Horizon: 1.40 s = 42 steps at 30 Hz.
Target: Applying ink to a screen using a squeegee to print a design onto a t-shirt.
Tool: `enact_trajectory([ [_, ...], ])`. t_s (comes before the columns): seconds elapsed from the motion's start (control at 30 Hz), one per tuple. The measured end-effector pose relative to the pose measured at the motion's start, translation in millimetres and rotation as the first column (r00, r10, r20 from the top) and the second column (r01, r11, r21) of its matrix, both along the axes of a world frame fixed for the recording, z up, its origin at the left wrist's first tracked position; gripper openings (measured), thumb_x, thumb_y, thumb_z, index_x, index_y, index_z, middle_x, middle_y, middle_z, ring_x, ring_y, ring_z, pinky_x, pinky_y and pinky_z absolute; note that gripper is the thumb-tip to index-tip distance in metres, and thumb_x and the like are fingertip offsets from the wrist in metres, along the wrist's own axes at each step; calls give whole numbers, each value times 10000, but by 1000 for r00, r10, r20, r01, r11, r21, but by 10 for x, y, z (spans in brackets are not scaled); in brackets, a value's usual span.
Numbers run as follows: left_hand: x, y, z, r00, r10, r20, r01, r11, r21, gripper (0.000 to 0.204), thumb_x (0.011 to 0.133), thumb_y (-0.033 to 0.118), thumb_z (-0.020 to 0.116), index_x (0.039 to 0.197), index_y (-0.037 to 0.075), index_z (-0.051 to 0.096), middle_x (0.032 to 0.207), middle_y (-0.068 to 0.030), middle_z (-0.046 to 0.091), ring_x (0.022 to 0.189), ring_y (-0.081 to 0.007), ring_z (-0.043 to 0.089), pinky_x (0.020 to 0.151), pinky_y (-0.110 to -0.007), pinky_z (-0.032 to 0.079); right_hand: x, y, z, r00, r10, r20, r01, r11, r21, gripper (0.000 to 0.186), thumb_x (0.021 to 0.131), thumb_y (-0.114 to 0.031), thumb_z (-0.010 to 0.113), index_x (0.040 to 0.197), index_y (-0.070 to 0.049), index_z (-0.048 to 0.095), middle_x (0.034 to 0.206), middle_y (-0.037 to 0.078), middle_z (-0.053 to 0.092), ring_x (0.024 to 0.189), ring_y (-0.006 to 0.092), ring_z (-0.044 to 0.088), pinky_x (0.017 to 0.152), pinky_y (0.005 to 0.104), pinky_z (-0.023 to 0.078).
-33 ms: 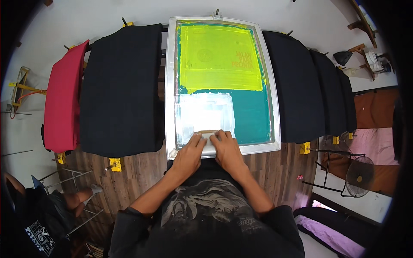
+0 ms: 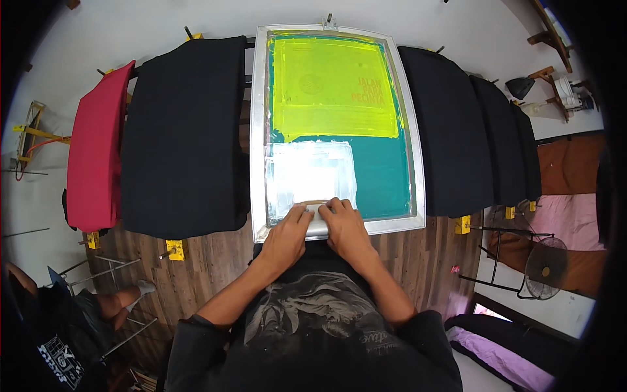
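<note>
A screen-printing frame point(image 2: 259, 130) with a pale metal rim lies in front of me. Its teal mesh point(image 2: 384, 176) carries a lime-yellow block point(image 2: 326, 72) on the far half and a patch of white ink point(image 2: 287, 171) at the near left. Side by side at the near edge, my left hand point(image 2: 287, 232) and my right hand point(image 2: 347, 228) are both closed on a squeegee point(image 2: 316, 202). Only a strip of its brown top edge shows between the fingers, at the near side of the white ink. The blade is hidden.
Black fabric-covered boards point(image 2: 186, 137) flank the frame, with more black ones point(image 2: 447, 130) to the right and a red one point(image 2: 98, 150) at far left. Yellow brackets point(image 2: 176, 249) jut out below. A standing fan point(image 2: 547, 268) is at right; another person point(image 2: 72, 326) sits at lower left.
</note>
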<state>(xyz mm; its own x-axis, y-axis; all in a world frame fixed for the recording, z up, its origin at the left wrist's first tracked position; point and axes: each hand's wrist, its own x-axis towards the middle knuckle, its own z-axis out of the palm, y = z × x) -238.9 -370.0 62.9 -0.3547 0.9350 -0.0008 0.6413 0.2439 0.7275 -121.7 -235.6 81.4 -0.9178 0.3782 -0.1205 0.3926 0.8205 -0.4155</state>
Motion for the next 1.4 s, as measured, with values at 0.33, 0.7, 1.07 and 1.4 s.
enact_trajectory([
  [0.33, -865, 568, 487, 994, -59, 88, 82, 954, -288, 298, 753, 11, 644, 1051, 10, 649, 903, -236, 690, 873, -395, 677, 810, -431, 539, -802, 664, 284, 967, 140, 213, -115, 986, -124, 256, 674, -14, 646, 927, -50, 645, 834, 187, 681, 822, 386, 664, 724, 479, 534],
  [0.7, -1010, 879, 401, 994, -109, 12, 109, 968, -228, 260, 748, 6, 645, 1003, -45, 647, 901, -271, 674, 876, -410, 665, 797, -434, 526, -936, 973, 238, 983, 92, 159, -74, 990, -119, 292, 648, 18, 630, 931, -48, 665, 842, 199, 688, 824, 396, 664, 718, 470, 536],
  [1.07, -648, 752, -111, 988, -55, -146, 48, 998, -46, 395, 719, -82, 602, 1103, 9, 636, 1024, -207, 634, 922, -394, 649, 802, -433, 551, -618, 706, -155, 999, -2, -41, 2, 1000, 19, 341, 667, 44, 670, 991, -44, 609, 958, 165, 612, 934, 389, 588, 794, 455, 521],
  [1.4, 13, 134, 75, 999, -38, -36, 35, 996, -86, 564, 664, -120, 599, 1221, -43, 551, 1176, -235, 570, 1057, -414, 598, 869, -449, 533, 7, 115, 53, 1000, 5, 27, -3, 996, -90, 515, 616, 101, 653, 1107, -41, 587, 1102, 167, 585, 1017, 379, 554, 830, 461, 498],
])
